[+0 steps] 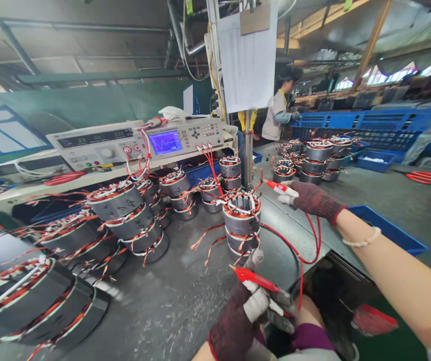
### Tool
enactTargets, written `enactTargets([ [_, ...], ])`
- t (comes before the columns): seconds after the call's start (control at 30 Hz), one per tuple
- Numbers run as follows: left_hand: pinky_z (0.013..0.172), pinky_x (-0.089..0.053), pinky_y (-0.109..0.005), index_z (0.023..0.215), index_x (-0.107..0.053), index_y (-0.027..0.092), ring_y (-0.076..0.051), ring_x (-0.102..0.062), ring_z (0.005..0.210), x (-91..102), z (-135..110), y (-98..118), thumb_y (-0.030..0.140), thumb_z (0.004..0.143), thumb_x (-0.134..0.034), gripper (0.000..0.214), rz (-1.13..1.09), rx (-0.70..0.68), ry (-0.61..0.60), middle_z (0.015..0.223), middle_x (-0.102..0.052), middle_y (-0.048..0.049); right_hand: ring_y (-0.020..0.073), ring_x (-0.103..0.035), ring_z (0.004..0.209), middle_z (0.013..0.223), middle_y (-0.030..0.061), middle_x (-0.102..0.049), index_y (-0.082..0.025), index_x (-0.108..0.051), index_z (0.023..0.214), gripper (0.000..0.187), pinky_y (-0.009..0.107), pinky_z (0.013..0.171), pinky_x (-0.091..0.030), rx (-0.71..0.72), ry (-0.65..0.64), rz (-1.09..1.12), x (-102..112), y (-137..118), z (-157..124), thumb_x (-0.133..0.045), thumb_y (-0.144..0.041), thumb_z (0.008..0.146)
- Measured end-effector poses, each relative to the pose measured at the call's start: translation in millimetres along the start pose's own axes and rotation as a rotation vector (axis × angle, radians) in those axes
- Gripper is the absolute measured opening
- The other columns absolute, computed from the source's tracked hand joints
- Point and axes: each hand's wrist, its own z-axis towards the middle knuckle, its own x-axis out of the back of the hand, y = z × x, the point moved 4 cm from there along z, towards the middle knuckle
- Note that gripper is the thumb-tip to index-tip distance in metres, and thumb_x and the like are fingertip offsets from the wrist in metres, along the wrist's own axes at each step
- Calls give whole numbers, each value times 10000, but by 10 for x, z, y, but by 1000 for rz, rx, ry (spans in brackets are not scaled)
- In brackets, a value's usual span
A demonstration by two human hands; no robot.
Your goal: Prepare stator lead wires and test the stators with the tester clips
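A stack of wound motor stators (241, 220) with red and orange leads stands in the middle of the grey workbench (174, 296). My right hand (307, 198), in a dark glove, is closed on a red test probe (275, 186) to the right of the stack's top. A red cable (313, 235) runs from that hand. My left hand (251, 311), also gloved, is closed round another red probe (255, 278) low at the near edge, its tip pointing left, just in front of the stack.
More stator stacks (129, 215) crowd the left and back of the bench. A test instrument (140, 143) with a lit blue screen sits on a shelf behind. A blue tray (388, 230) lies at right. Another person (279, 113) works beyond further stators (315, 158). Red pliers (424, 176) lie far right.
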Motion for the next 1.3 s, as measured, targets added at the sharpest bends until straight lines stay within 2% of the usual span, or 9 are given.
enactTargets([
  [0.23, 914, -600, -449, 1536, -601, 195, -289, -788, 922, 27, 62, -13, 476, 905, -822, 725, -8, 24, -2, 996, -803, -125, 330, -766, 781, 937, 63, -832, -357, -697, 1386, 572, 491, 753, -614, -21, -72, 62, -1, -25, 244, -594, -629, 894],
  [0.43, 871, -604, -450, 1281, -759, 148, -304, -784, 899, 83, 49, -38, 511, 896, -820, 533, -9, 77, 26, 971, -793, -145, 320, -750, 769, 921, 53, -834, -392, -691, 1411, 616, 478, 729, -609, 21, -107, 95, 106, 54, 412, -673, -617, 839],
  [0.6, 912, -600, -474, 1184, -777, 148, -289, -785, 890, 93, 46, -59, 467, 884, -836, 442, -42, 47, 35, 950, -792, -129, 356, -753, 1034, 1181, 3, -820, -453, -684, 1418, 656, 509, 904, -617, 113, -131, 156, 266, 115, 439, -745, -610, 784],
  [0.7, 859, -607, -443, 1070, -788, 133, -280, -784, 855, 66, 49, -55, 488, 872, -841, 410, -33, 37, 47, 915, -792, -128, 357, -703, 1222, 1334, -70, -759, -516, -672, 1407, 629, 524, 1089, -555, 176, -148, 200, 340, 128, 415, -759, -612, 792],
  [0.77, 834, -611, -427, 1094, -787, 129, -276, -781, 842, 59, 43, -52, 516, 856, -851, 459, -11, 37, 50, 888, -792, -124, 350, -675, 1287, 1398, -97, -721, -544, -667, 1400, 608, 522, 1164, -508, 202, -158, 212, 371, 152, 396, -766, -617, 805],
  [0.83, 855, -611, -431, 1195, -771, 130, -278, -779, 867, 62, 25, -43, 519, 853, -856, 526, 15, 36, 46, 905, -797, -127, 357, -659, 1317, 1459, -61, -690, -493, -654, 1448, 652, 534, 1200, -476, 218, -169, 206, 385, 188, 375, -771, -617, 819],
  [1.0, 920, -595, -464, 1344, -731, 174, -293, -778, 951, 60, -40, 39, 412, 834, -901, 588, 77, 86, 61, 1137, -800, -163, 363, -606, 1393, 1539, 69, -636, -260, -540, 1601, 793, 512, 1211, -457, 235, -169, 143, 397, 176, 304, -699, -591, 898],
  [1.2, 1029, -556, -476, 1255, -793, 153, -347, -749, 1139, 33, -63, 144, 391, 788, -943, 545, 139, 136, 149, 1184, -806, -176, 383, -672, 1304, 1433, 138, -702, -211, -691, 1456, 583, 521, 1153, -489, 169, -124, -26, 465, -74, 255, -669, -485, 941],
  [1.3, 1015, -564, -484, 1216, -804, 150, -370, -742, 1169, 49, -65, 136, 389, 778, -946, 518, 89, 122, 158, 1201, -802, -187, 397, -702, 1255, 1383, 154, -728, -202, -708, 1429, 615, 529, 1111, -526, 145, -116, -73, 480, -184, 238, -695, -558, 928],
])
